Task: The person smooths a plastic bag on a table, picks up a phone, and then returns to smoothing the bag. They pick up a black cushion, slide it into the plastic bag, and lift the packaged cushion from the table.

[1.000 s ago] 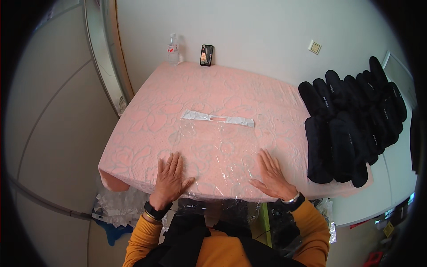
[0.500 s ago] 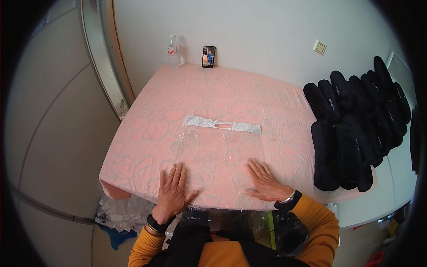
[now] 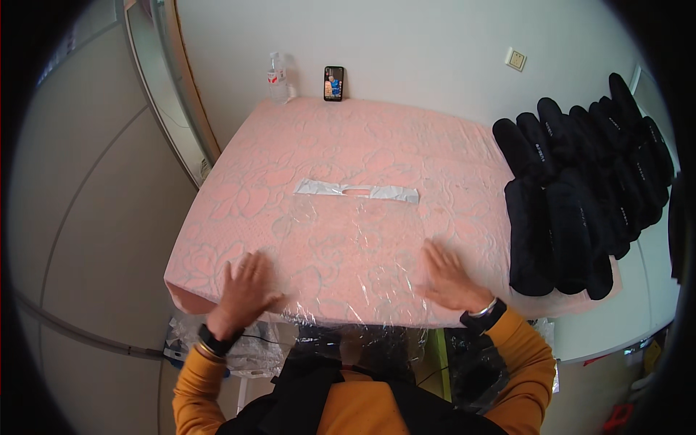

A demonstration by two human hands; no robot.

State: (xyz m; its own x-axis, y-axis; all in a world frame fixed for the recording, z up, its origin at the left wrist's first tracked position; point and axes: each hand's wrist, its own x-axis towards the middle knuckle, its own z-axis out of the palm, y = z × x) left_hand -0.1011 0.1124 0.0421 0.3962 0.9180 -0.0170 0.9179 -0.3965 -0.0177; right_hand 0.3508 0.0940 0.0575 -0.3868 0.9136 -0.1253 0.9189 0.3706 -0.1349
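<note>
A clear plastic bag lies spread on a pink patterned cloth, its lower end hanging over the front edge of the table. Across its far end runs a white strip with a handle slot in the middle. My left hand, slightly blurred, is at the bag's left side with fingers stretched and nothing in it. On the other side, my right hand is likewise open and a little smeared by motion. Whether either palm touches the bag or cloth, I cannot tell.
Several black padded rolls are heaped at the right end of the table. By the wall stand a clear bottle and an upright phone. Crumpled clear plastic shows below the front edge. A grey cabinet borders the left.
My hands have moved apart, the left one to the left and the right one to the right. The whole view has shifted slightly. The bag stays spread out.
</note>
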